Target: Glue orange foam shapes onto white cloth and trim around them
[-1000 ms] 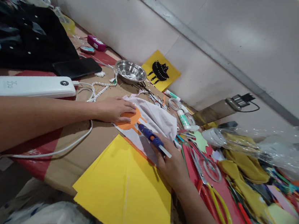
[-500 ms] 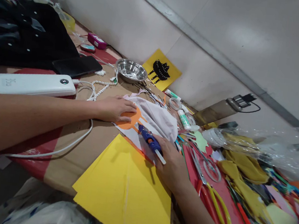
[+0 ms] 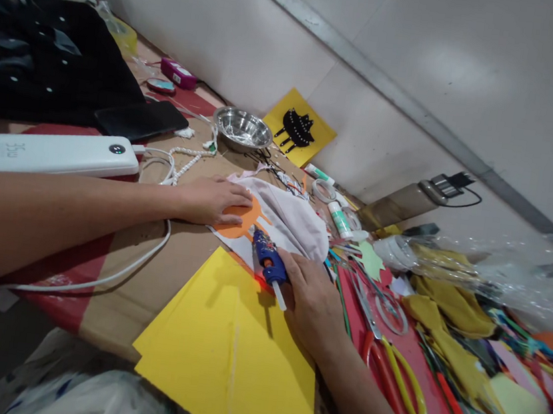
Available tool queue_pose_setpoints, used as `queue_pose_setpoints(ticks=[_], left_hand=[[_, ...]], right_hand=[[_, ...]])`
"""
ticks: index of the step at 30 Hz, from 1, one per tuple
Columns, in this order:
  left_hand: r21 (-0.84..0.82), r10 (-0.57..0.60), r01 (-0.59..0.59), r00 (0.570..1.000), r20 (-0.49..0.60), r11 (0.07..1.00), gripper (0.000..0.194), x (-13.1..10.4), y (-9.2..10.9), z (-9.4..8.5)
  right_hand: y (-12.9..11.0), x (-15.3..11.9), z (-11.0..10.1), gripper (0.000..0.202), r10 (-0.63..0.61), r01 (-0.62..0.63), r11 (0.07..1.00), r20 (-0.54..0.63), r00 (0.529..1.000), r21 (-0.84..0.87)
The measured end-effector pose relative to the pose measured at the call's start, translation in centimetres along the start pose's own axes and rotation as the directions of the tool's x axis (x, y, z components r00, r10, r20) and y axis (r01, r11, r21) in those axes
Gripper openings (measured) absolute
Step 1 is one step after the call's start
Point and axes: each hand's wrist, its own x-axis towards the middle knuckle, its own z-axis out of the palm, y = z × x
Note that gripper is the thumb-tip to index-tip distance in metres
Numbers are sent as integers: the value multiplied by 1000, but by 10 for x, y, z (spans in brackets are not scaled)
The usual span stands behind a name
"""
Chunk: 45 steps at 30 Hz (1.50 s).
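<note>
I saw the blue glue gun [image 3: 268, 262] gripped in the right hand [image 3: 312, 305], nozzle pointing at the orange cutout [image 3: 238, 222], white glue stick poking out its back end over the yellow sheet [image 3: 232, 356]. The left hand [image 3: 209, 199] lay flat and open, fingers pressing the orange cutout onto the white cloth [image 3: 288, 218] between the two hands. The yellow sheet sat just below the right hand, hanging over the bench [image 3: 146, 285] edge. A white power bank [image 3: 56, 153] lay just beyond the left forearm, its cable [image 3: 111, 277] running under that arm. A steel bowl [image 3: 242, 129] stood beyond the left hand, a yellow card with a black shape [image 3: 297, 129] near it against the wall. Yellow-handled scissors [image 3: 399, 376] lay right of the right wrist among felt scraps.
</note>
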Motion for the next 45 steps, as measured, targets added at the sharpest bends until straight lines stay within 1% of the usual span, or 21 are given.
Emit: queue_pose_setpoints(ticks=[3, 6, 9, 14, 17, 24, 31, 37, 45], left_hand=[[23, 32, -31, 999, -33, 999, 46, -1, 2, -1], [46, 98, -94, 992, -75, 994, 39, -1, 2, 1], [81, 155, -147, 983, -97, 986, 38, 0, 0, 5], [65, 208, -205, 977, -45, 977, 40, 1, 0, 3], [25, 206, -205, 979, -16, 978, 39, 1, 1, 1], [2, 182, -182, 983, -10, 983, 38, 2, 3, -1], [-11, 177, -177, 984, -25, 984, 36, 2, 3, -1], [-1, 182, -182, 983, -21, 983, 35, 3, 3, 0], [-8, 175, -175, 984, -20, 984, 36, 3, 4, -2]], right_hand=[[-1, -1, 1, 46, 6, -5, 1000, 12, 1000, -10], [-1, -2, 1, 46, 6, -5, 1000, 24, 1000, -21], [-1, -3, 1, 47, -8, 9, 999, 19, 1000, -40], [-2, -1, 1, 47, -13, 15, 997, 19, 1000, -76], [-3, 0, 1, 48, -16, 19, 996, 25, 1000, -93], [-5, -2, -3, 46, -11, 12, 995, 7, 1000, -95], [-8, -3, -4, 47, 2, 0, 994, 13, 1000, -106], [-9, 0, -3, 45, -17, 18, 991, 9, 1000, -132], [-11, -3, -6, 46, 4, -2, 992, 13, 1000, -129]])
